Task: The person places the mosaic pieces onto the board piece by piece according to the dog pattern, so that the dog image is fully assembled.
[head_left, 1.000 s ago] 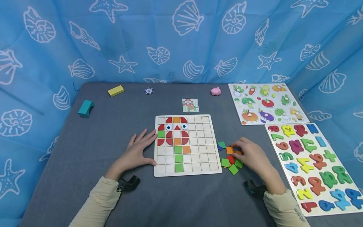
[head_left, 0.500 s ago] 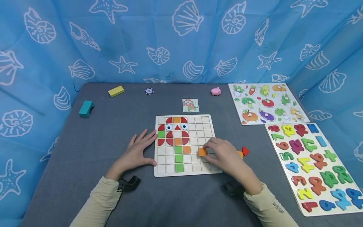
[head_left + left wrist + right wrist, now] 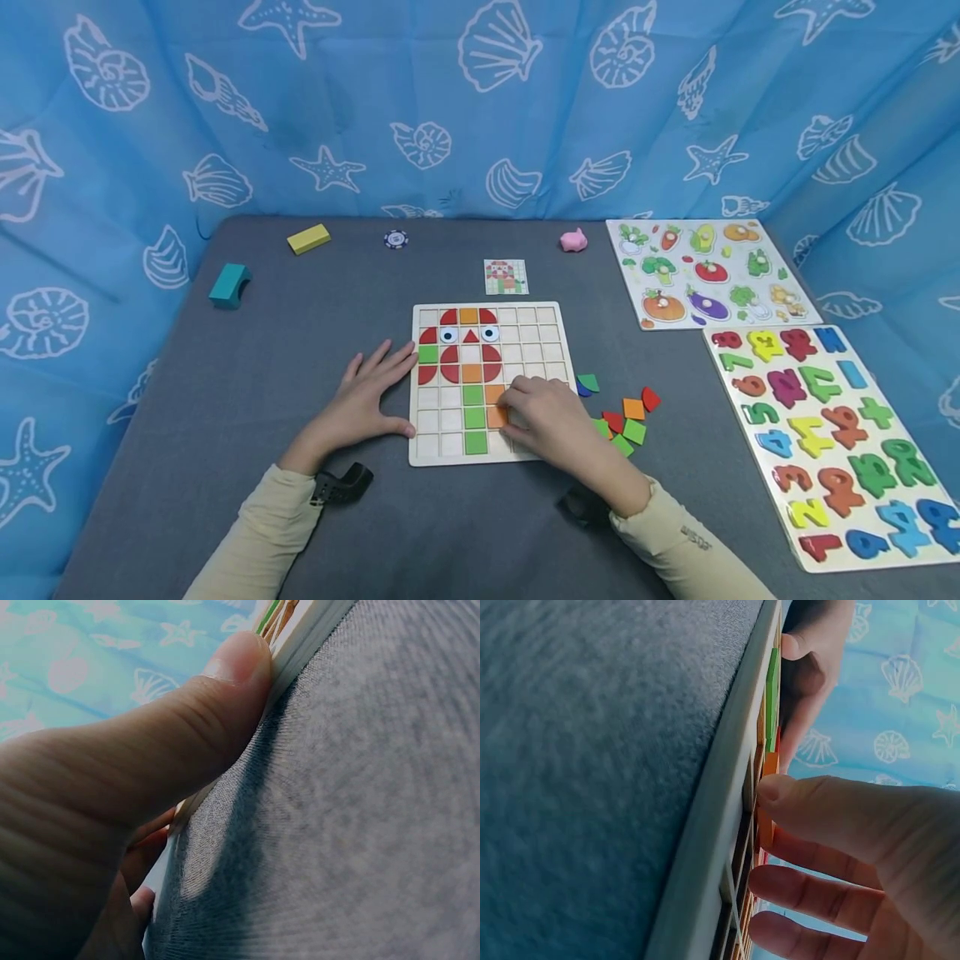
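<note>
A wooden grid board lies on the table, with red, green and orange pieces and two eye pieces set in its cells. My right hand is over the board's lower middle, pinching an orange square tile at a cell beside the green column. In the right wrist view the thumb presses that orange tile; whether it lies fully flat cannot be told. Another orange tile sits just above it. My left hand rests with spread fingers against the board's left edge, thumb touching the rim.
Loose tiles lie right of the board, partly behind my right hand. A small pattern card is beyond it. A vegetable puzzle and a number puzzle occupy the right. Blocks, a poker chip and a pink pig stand farther back.
My right hand has picked an orange tile from the loose pile and carried it left across the board to the cell below the other orange tile. The left hand stays in place.
</note>
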